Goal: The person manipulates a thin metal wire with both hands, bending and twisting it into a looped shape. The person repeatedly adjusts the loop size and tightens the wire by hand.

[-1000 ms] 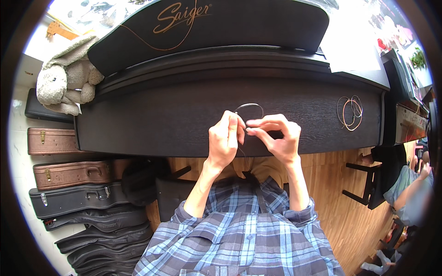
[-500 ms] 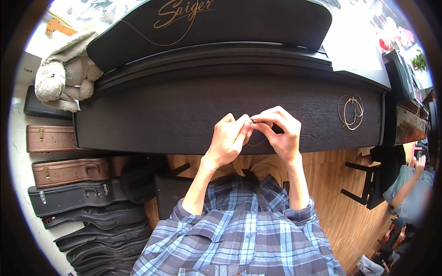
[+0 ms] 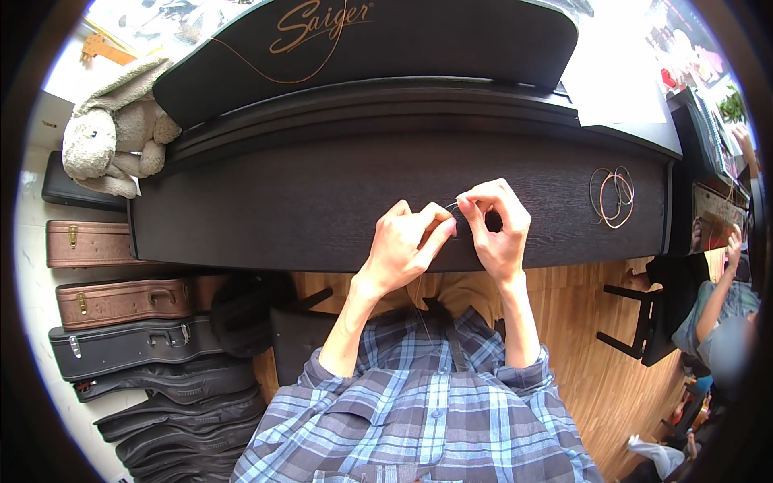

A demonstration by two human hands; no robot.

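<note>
We've got a thin wire (image 3: 452,206) between both hands, over the front part of the black lid (image 3: 266,193). Left hand (image 3: 411,245): thumb and fingertips together, clamped on it. Right hand (image 3: 497,229): thumb and index pinched on it, just beside the left, not touching. We see a fine strand (image 3: 420,302) hanging below the left hand toward our lap. Loose coil (image 3: 617,197) lies at the lid's right end. Copper-toned cord (image 3: 294,82) droops across the upright board (image 3: 451,44). Plush rabbit (image 3: 90,143) far left, brown cases (image 3: 121,306) below it.
</note>
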